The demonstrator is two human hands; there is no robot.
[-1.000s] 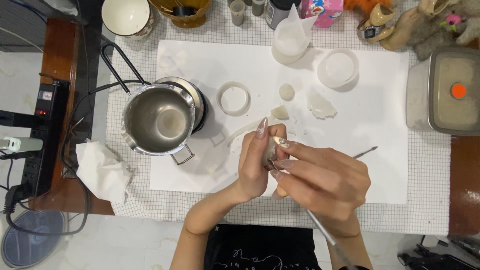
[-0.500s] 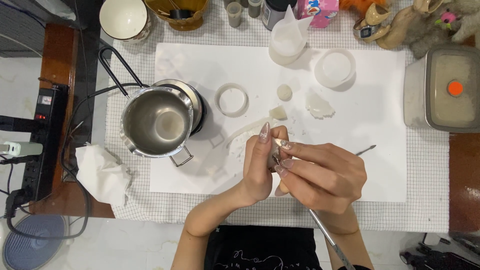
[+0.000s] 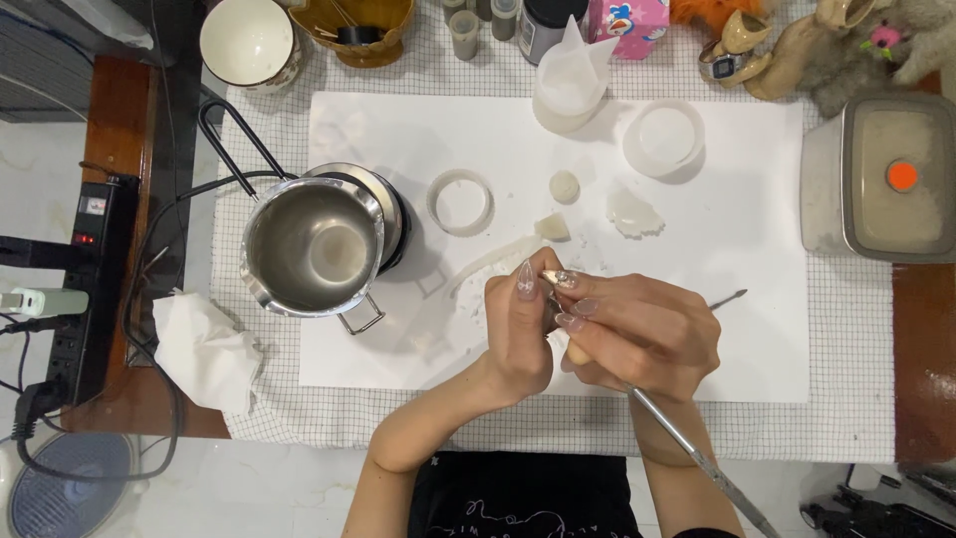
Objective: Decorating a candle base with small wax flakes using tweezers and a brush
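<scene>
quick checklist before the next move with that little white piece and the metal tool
1. Left hand has the small white piece wrapped: ok, though the piece is mostly hidden.
2. Right hand grips the thin metal tool: ok.
3. Tool tip placed on the piece: cannot tell, fingers cover it.
4. Steel pot stands apart from both hands: ok.
5. White paper sheet lies under the work: ok.
6. Second thin tool lies right beside the right hand: not ok, easy to nudge.
</scene>
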